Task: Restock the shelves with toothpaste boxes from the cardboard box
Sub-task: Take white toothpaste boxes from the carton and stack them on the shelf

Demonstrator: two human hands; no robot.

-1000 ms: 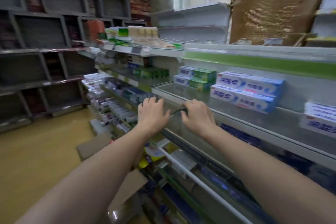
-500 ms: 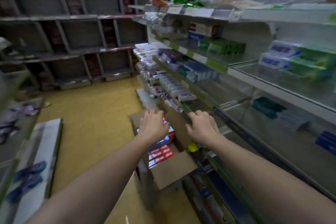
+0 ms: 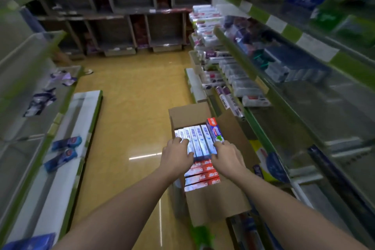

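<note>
An open cardboard box (image 3: 215, 203) stands on the yellow floor beside the right-hand shelving. Inside, a row of white-and-blue toothpaste boxes (image 3: 197, 140) fills the far part, and red-and-white toothpaste boxes (image 3: 203, 174) lie stacked in the near part. A red-and-blue toothpaste box (image 3: 214, 130) leans at the right edge. My left hand (image 3: 176, 156) rests its fingers on the left end of the white-and-blue row. My right hand (image 3: 227, 156) touches the row's right end, beside the red-and-blue box. Neither hand has lifted anything.
The right shelving (image 3: 261, 85) carries rows of toothpaste boxes on several green-edged tiers. A lower shelf unit (image 3: 81, 119) on the left holds blue packets (image 3: 65, 144). Dark wooden cubbies (image 3: 129, 26) close the aisle's far end. Open floor (image 3: 132, 107) lies left of the box.
My view has swung down from the upper shelf to the floor. Both hands have dropped from the shelf edge to the cardboard box and now touch the toothpaste boxes.
</note>
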